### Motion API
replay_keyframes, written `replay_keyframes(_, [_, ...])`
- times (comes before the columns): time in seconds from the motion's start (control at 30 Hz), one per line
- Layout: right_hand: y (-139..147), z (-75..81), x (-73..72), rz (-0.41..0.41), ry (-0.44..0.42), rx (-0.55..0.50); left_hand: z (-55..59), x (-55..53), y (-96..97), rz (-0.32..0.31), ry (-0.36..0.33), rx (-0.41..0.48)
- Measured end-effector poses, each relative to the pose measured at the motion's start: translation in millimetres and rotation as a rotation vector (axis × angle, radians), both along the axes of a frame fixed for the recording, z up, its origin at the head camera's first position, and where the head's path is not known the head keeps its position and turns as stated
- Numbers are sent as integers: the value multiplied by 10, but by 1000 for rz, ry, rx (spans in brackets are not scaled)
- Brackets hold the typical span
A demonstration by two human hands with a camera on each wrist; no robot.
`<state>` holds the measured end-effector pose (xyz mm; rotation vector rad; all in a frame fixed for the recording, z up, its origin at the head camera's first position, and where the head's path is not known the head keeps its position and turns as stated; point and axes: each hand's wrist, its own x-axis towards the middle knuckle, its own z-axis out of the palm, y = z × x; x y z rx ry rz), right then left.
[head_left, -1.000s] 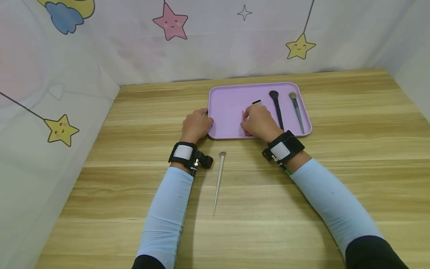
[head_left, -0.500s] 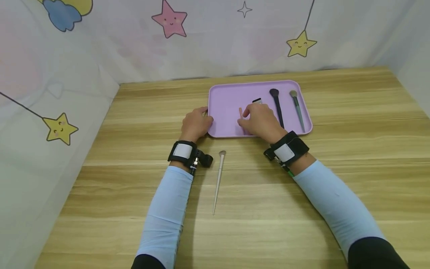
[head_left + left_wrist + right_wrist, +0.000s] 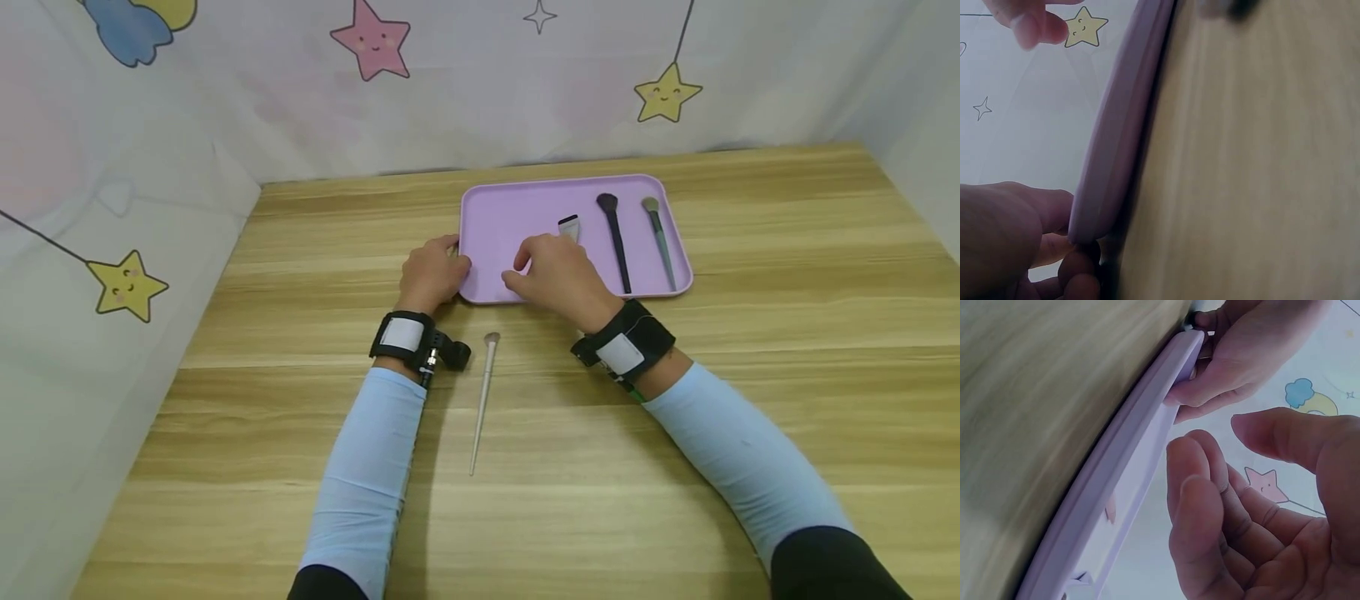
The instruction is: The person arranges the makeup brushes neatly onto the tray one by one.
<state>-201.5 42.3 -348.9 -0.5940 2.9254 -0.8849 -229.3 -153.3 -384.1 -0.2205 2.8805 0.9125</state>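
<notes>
My left hand grips the left end of a lilac tray, thumb over the rim and fingers under it in the wrist views. Over the tray's front part hovers my right hand, holding nothing, its thumb apart from its loosely bent fingers. Partly hidden by it lies a flat pale piece with a dark tip. To its right lie a black makeup brush and a green makeup brush. A pink tip shows inside the tray in the right wrist view; the rest is hidden.
A slim pale makeup brush lies on the wooden table in front of the tray, between my forearms. A white backdrop with printed stars rises behind the table and along the left side.
The right hand has let go of a pink stick-like thing in the tray and shifted left, its thumb and forefinger parting. The left hand stays on the tray's end.
</notes>
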Motion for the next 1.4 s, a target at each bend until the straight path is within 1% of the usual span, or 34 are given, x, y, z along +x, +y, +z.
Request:
replay_keyframes(0.27, [-63, 20, 47, 49, -1, 12, 11, 19, -32, 12, -10, 10])
replay_keyframes(0.43, [-80, 48, 88, 78, 6, 21, 13, 9, -41, 1, 4, 7])
replay_keyframes(0.73, [-118, 61, 177, 139, -72, 74, 5, 4, -49, 4, 9, 0])
replay_keyframes(0.97, [-106, 61, 233, 149, -91, 96, -3, -11, -12, -2, 4, 8])
replay_keyframes(1.17, [-120, 75, 273, 175, -133, 86, -8, -13, -6, 11, -7, 9])
replay_keyframes(1.4, [-137, 86, 320, 182, -166, 111, -4, -4, -9, 6, 7, -8])
